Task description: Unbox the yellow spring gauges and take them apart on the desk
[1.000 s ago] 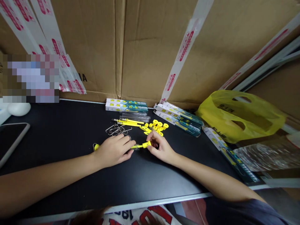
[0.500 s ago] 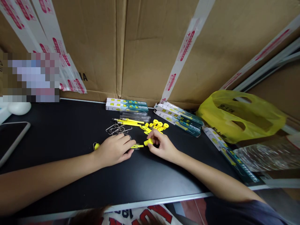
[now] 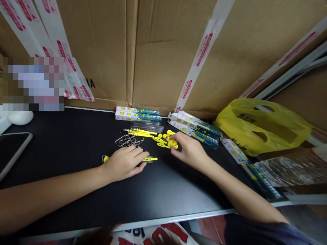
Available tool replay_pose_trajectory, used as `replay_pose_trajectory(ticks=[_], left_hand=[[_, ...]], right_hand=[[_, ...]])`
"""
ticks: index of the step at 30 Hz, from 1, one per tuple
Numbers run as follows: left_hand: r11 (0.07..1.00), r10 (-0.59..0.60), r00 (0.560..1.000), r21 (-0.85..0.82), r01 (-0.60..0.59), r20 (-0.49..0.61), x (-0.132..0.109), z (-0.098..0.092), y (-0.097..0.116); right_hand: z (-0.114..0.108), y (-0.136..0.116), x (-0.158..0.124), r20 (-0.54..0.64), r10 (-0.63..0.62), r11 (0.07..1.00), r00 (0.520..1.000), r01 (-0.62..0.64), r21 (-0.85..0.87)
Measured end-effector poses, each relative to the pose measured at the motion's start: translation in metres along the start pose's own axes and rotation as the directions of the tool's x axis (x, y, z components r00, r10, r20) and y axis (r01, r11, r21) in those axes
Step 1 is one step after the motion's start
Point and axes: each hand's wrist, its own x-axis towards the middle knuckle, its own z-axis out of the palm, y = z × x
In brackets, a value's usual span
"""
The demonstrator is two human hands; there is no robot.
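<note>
My left hand (image 3: 124, 164) lies palm down on the black table (image 3: 76, 143), fingers closed over a thin yellow rod (image 3: 150, 159). The rod's forked tip sticks out to the right and a yellow end (image 3: 105, 159) shows at the wrist side. My right hand (image 3: 190, 151) is farther back at the pile of small yellow caps (image 3: 170, 139). Its fingertips pinch one yellow cap at the pile's edge. Bent wire hooks (image 3: 129, 140) lie just beyond my left hand. Behind them lie other yellow rods (image 3: 140, 132) and a clear tube (image 3: 146, 128).
Long printed boxes lie at the back (image 3: 138, 115) and right (image 3: 195, 128), another along the right edge (image 3: 251, 168). A yellow plastic bag (image 3: 260, 124) and clear wrap (image 3: 291, 168) sit on the right. A tablet (image 3: 11, 151) lies far left. Taped cardboard (image 3: 163, 51) walls the back.
My right hand pulled the yellow cap off the rod's tip and carried it back and right to the pile of caps. My left hand kept still on the rod.
</note>
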Motion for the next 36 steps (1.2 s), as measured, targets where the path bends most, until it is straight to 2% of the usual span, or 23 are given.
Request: replay_pose_trajectory(ticks=[3, 5, 12, 21, 24, 27, 30, 33, 36], left_hand=[[1.0, 0.006, 1.0, 0.003, -0.006, -0.016, 0.0, 0.0, 0.0], [1.0, 0.009, 1.0, 0.001, -0.008, -0.015, 0.0, 0.0, 0.0], [1.0, 0.012, 1.0, -0.001, -0.012, 0.011, 0.0, -0.001, 0.001], [1.0, 0.015, 0.999, -0.012, -0.014, 0.034, -0.001, -0.001, 0.001], [1.0, 0.012, 0.999, -0.013, -0.012, 0.034, -0.001, -0.001, 0.001], [1.0, 0.014, 0.999, -0.009, -0.014, 0.035, 0.0, 0.0, 0.0], [1.0, 0.016, 0.999, -0.002, -0.016, 0.033, 0.001, 0.0, 0.0], [1.0, 0.021, 0.999, 0.007, -0.021, 0.027, 0.0, 0.0, 0.0], [0.999, 0.031, 0.999, 0.01, -0.032, 0.024, 0.0, 0.0, 0.001]], right_hand=[[-0.015, 0.017, 0.0, 0.066, 0.15, 0.961, 0.986, -0.13, -0.243], [-0.019, 0.024, -0.001, 0.122, 0.21, 0.929, 0.97, -0.159, -0.335], [-0.014, 0.021, -0.003, 0.302, 0.268, 0.875, 0.915, -0.1, -0.473], [-0.003, 0.023, -0.001, 0.299, 0.347, 0.821, 0.889, -0.134, -0.555], [-0.004, 0.022, -0.001, 0.268, 0.335, 0.822, 0.903, -0.141, -0.551], [-0.009, 0.013, -0.001, 0.214, 0.27, 0.887, 0.939, -0.156, -0.434], [-0.011, -0.003, -0.005, 0.246, 0.099, 0.993, 0.964, -0.082, -0.08], [-0.003, -0.02, -0.011, 0.278, -0.122, 0.961, 0.953, 0.044, 0.272], [0.013, -0.028, -0.015, 0.229, -0.167, 0.918, 0.959, 0.067, 0.39]])
